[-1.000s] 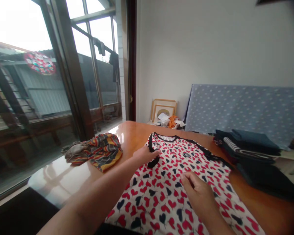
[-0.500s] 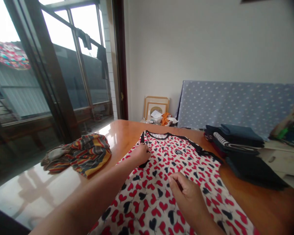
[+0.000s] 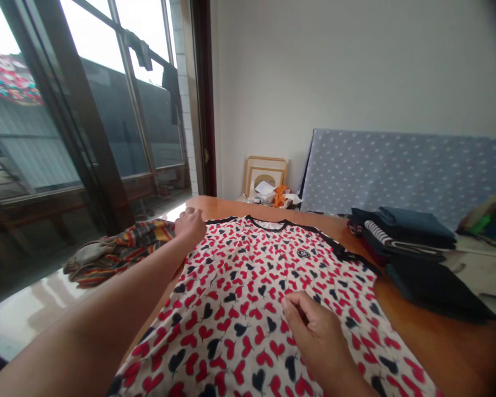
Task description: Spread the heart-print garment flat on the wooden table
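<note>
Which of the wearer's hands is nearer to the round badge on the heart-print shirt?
Right. The right hand is over the heart-print shirt, on the badge's near side; the left hand is farther off, leftward, by the black shoulder trim.

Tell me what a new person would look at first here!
Probably the heart-covered shirt, spread out in front on the brown table. Next might come the crumpled striped cloth on the left. Then maybe the blue spotted cover at the back right, behind the folded clothes.
</note>
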`<state>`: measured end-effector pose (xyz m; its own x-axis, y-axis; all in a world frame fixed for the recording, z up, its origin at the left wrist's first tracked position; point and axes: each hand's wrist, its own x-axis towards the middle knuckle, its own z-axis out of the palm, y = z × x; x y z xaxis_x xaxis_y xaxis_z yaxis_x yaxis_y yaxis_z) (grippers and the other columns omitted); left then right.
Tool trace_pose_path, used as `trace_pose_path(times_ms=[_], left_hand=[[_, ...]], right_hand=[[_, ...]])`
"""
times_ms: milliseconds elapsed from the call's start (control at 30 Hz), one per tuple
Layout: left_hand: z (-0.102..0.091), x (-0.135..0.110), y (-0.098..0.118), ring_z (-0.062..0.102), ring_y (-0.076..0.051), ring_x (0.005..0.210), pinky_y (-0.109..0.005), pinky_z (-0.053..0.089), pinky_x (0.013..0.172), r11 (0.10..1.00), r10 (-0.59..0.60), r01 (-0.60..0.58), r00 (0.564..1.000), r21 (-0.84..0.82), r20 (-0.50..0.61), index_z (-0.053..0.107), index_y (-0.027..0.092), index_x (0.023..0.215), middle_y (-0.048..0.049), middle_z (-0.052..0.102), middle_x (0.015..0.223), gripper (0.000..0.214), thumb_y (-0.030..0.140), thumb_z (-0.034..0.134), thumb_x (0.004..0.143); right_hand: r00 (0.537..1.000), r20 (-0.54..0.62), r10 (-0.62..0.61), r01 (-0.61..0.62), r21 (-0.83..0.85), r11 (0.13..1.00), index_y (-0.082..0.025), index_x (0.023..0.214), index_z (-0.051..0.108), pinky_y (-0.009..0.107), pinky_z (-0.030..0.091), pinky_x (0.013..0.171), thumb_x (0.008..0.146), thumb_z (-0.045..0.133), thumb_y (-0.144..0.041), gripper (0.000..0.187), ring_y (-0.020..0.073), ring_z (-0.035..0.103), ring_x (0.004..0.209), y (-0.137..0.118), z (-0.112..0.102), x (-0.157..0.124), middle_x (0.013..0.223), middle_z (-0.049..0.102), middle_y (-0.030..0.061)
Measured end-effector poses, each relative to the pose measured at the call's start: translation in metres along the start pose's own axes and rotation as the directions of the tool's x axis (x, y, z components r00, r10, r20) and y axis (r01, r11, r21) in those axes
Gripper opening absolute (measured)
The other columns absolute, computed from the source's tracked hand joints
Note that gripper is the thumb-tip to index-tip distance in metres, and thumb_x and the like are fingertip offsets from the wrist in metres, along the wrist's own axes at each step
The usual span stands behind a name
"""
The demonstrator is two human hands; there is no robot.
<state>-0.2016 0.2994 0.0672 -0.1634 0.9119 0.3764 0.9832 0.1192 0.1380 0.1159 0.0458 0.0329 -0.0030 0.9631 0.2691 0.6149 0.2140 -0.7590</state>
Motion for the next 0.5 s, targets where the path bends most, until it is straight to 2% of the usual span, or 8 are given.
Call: trace_pose_path(times_ms=[100,200,300,367,500], left_hand=[[0.026,-0.023,0.018,0.053,-0.032,0.127,-0.043,0.043,0.101,0.983,0.173,-0.160,0.969,-0.088,0.174,0.060,0.020,0.132,-0.0157,0.055,0.142,0.046,0.035,0.035,0.097],[0.052,-0.039,0.025,0.046,-0.030,0.137,-0.043,0.038,0.109,0.968,0.244,-0.217,0.933,-0.128,0.263,0.055,0.023,0.140,-0.0127,0.050,0.151,0.057,0.054,0.035,0.096],[0.069,-0.042,0.013,0.026,-0.033,0.151,-0.052,0.024,0.118,0.968,0.250,-0.227,0.902,-0.107,0.352,0.043,0.020,0.151,-0.0143,0.035,0.162,0.078,0.070,0.028,0.093],[0.074,-0.038,0.000,0.015,-0.031,0.154,-0.052,0.017,0.121,0.972,0.236,-0.219,0.896,-0.087,0.377,0.035,0.019,0.156,-0.0144,0.024,0.166,0.088,0.077,0.024,0.090],[0.075,-0.028,-0.016,0.009,-0.033,0.155,-0.053,0.014,0.121,0.975,0.224,-0.206,0.884,-0.087,0.410,0.029,0.016,0.158,-0.0163,0.014,0.167,0.097,0.082,0.021,0.087]], right_hand=[[1.000,0.006,0.018,-0.018,0.008,1.000,-0.023,0.083,0.062,0.025,0.037,0.057,0.098,0.047,-0.047,0.031,0.0141,0.051,0.060,0.000,0.000,0.000,0.064,0.055,-0.0030],[0.999,0.014,0.038,-0.038,0.003,0.999,-0.023,0.085,0.062,0.025,0.037,0.058,0.098,0.047,-0.049,0.033,0.0142,0.051,0.060,0.003,0.000,0.000,0.065,0.055,-0.0029],[0.999,0.003,0.036,-0.036,-0.006,0.999,-0.023,0.085,0.062,0.025,0.038,0.059,0.098,0.047,-0.050,0.033,0.0145,0.052,0.061,0.007,0.001,0.001,0.066,0.056,-0.0025],[1.000,-0.010,0.019,-0.019,-0.014,1.000,-0.023,0.084,0.062,0.025,0.038,0.059,0.098,0.046,-0.049,0.033,0.0147,0.052,0.062,0.010,0.001,0.001,0.067,0.057,-0.0021],[1.000,-0.012,-0.013,0.013,-0.024,1.000,-0.023,0.084,0.062,0.024,0.038,0.059,0.098,0.046,-0.047,0.032,0.0150,0.053,0.063,0.010,0.001,0.001,0.068,0.060,-0.0012]])
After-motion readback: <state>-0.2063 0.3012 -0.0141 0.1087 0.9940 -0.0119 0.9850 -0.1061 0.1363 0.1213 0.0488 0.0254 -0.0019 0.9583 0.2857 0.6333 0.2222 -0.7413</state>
